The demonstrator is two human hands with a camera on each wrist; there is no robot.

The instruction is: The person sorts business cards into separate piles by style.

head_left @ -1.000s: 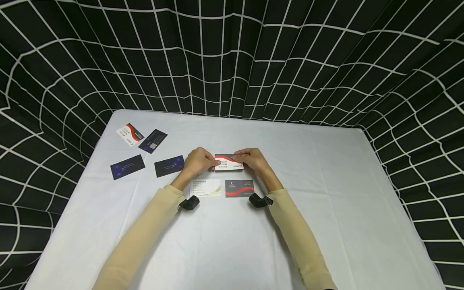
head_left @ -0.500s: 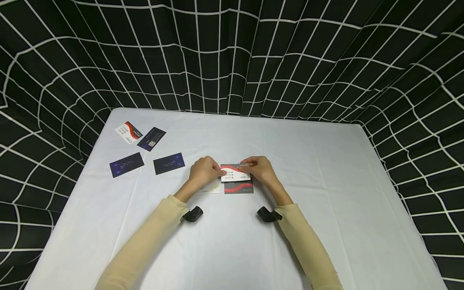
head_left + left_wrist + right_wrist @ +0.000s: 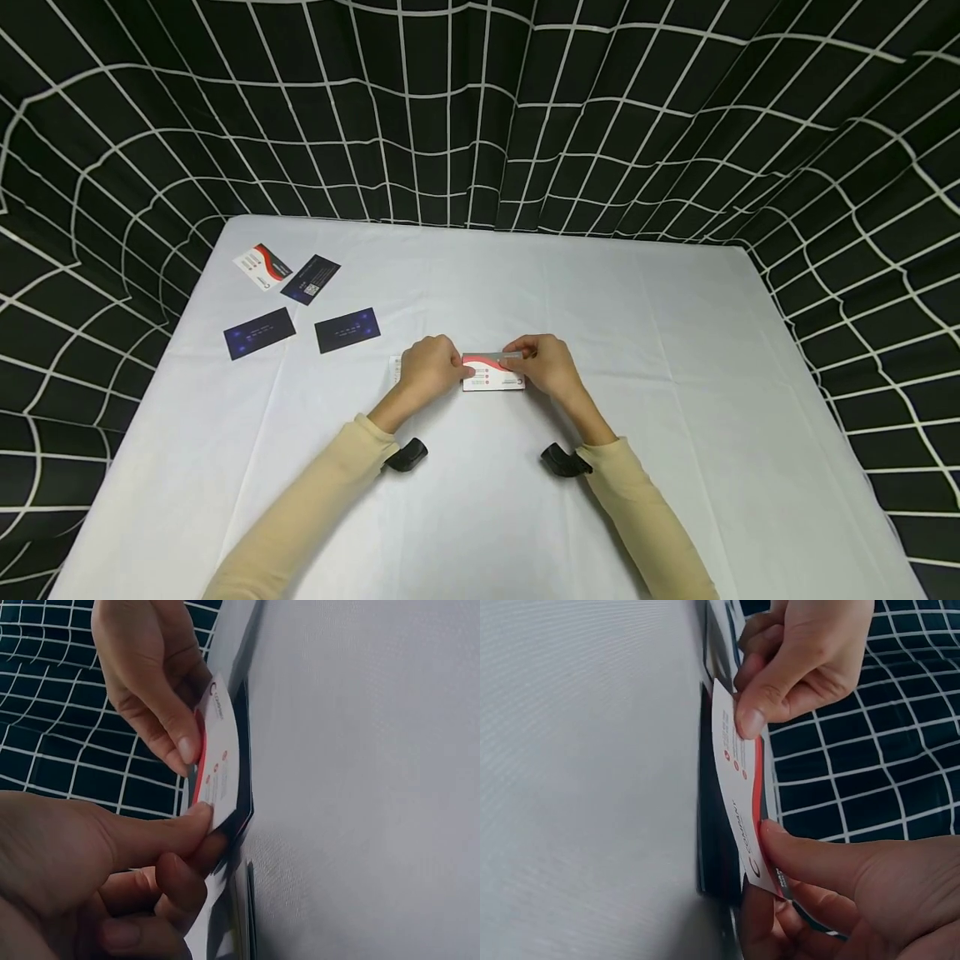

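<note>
A white, red and grey business card (image 3: 492,381) is held level by both hands in front of the person. My left hand (image 3: 429,368) pinches its left end between thumb and fingers. At the other end, my right hand (image 3: 552,365) pinches it the same way. In the right wrist view the card (image 3: 733,776) bows slightly, just above a dark business card (image 3: 714,832) on the table. The held card hides that dark one in the head view. A white business card (image 3: 394,370) lies mostly hidden under the left hand.
At the table's left lie two dark blue business cards (image 3: 259,333) (image 3: 347,331), a dark card with a QR code (image 3: 311,279) and another white-and-red card (image 3: 262,267). The white-covered table (image 3: 675,375) backs onto a black curtain with a white grid (image 3: 480,100).
Both hands have brought the pinched card toward the person and slightly right, over the dark red-striped card. That card is now covered in the head view. The cards at the left stay put.
</note>
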